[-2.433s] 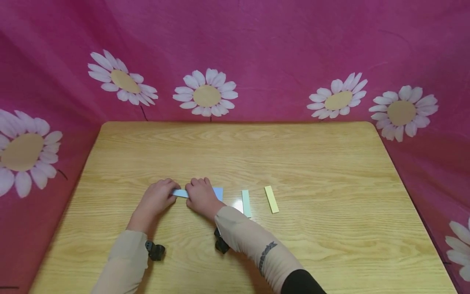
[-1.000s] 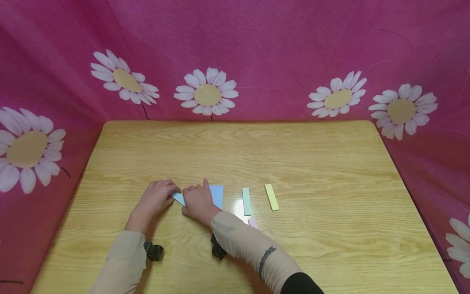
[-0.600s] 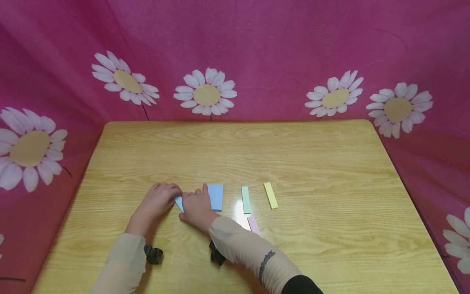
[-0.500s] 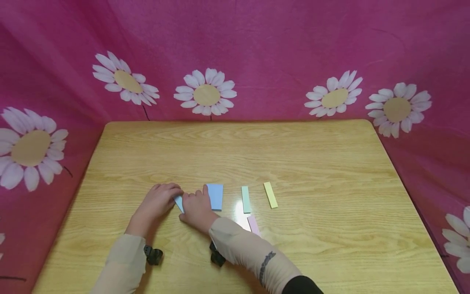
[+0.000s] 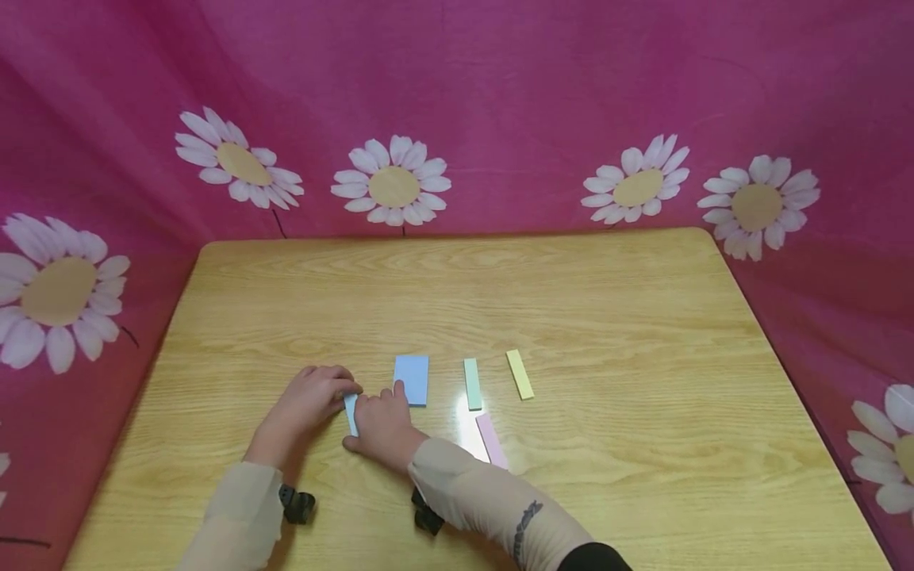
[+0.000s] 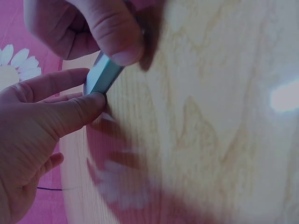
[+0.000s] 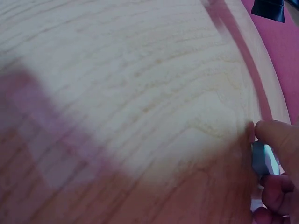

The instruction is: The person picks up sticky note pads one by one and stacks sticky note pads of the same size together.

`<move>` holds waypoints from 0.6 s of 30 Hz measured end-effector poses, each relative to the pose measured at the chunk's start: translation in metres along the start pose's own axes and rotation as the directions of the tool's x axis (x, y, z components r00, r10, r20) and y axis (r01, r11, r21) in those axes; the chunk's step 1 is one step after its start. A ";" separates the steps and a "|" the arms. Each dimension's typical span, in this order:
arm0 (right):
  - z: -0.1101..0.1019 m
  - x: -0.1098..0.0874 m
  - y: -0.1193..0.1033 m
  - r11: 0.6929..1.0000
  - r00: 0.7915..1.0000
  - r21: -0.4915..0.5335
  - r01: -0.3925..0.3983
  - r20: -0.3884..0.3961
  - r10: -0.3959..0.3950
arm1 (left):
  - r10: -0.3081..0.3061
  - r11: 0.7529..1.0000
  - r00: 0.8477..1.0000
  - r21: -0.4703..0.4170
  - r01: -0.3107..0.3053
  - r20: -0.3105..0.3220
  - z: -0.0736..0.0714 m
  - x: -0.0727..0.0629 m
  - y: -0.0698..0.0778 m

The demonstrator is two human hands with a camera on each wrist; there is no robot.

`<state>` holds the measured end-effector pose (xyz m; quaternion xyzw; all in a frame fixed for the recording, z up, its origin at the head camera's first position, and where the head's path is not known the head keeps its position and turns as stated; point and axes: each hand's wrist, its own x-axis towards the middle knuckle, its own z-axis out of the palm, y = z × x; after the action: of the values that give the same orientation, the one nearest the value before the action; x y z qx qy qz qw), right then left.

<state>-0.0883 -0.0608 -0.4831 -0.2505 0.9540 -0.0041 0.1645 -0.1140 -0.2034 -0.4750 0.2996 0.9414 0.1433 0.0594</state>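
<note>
A light blue strip, like a narrow sticky-note pad point(image 5: 351, 414), lies between both hands, pointing front to back. My left hand point(image 5: 310, 404) pinches its far end, and my right hand point(image 5: 385, 424) pinches the near end. The left wrist view shows the strip point(image 6: 103, 77) between thumbs and fingers of both hands. In the right wrist view, the right thumb and fingers grip the strip point(image 7: 264, 158) at the right edge. One right finger overlaps the lower left corner of a blue rectangular pad point(image 5: 412, 375).
Right of the hands lie a green strip point(image 5: 473, 385), a yellow strip point(image 5: 520, 374) and a pink strip point(image 5: 489, 438), the last close above the right sleeve point(image 5: 485, 492). All are on the wooden table point(image 5: 607, 317). A pink flowered cloth point(image 5: 514, 95) surrounds it.
The light blue strip has turned from lying sideways to pointing front to back, its right end swung nearer by my right hand. The pink strip and more of the blue pad are uncovered.
</note>
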 end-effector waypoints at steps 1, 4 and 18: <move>0.000 -0.001 -0.001 1.000 1.000 0.000 -0.001 -0.001 0.001 | 0.005 1.000 1.000 -0.002 -0.005 0.000 0.000 0.000 0.001; 0.001 -0.003 -0.002 1.000 1.000 0.011 -0.001 0.007 0.001 | 0.016 1.000 1.000 0.004 -0.016 -0.005 0.000 -0.002 0.005; -0.009 -0.007 0.005 0.998 0.998 0.065 0.010 -0.065 -0.006 | -0.487 0.869 0.870 -0.051 0.491 0.075 0.008 -0.003 0.024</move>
<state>-0.0882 -0.0537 -0.4727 -0.2486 0.9572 -0.0439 0.1415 -0.0968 -0.1850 -0.4750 0.0534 0.9789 0.1467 0.1320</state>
